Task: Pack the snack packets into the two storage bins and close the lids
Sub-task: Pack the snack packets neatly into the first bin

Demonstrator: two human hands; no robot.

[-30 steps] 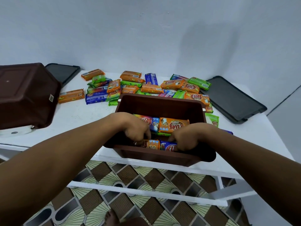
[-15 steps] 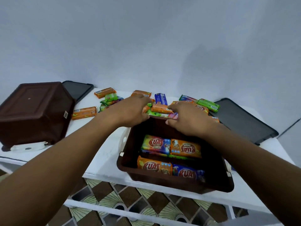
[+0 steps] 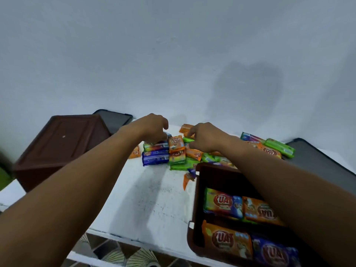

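Holding four packets already, the open bin (image 3: 194,205) sits nearest, at the desk's (image 3: 146,199) front edge. Both hands have left it since a second ago and now reach beyond it into the loose snack pile (image 3: 173,153). Left hand (image 3: 154,130) curls over blue packets; right hand (image 3: 204,139) pinches among orange ones; whether either has hold, I cannot tell. Left of the bin, the second bin (image 3: 59,145) lies overturned, with lids (image 3: 317,162) farther back, so packing is barely begun.

"KUAT" on packets (image 3: 227,240) in bin (image 3: 194,207)
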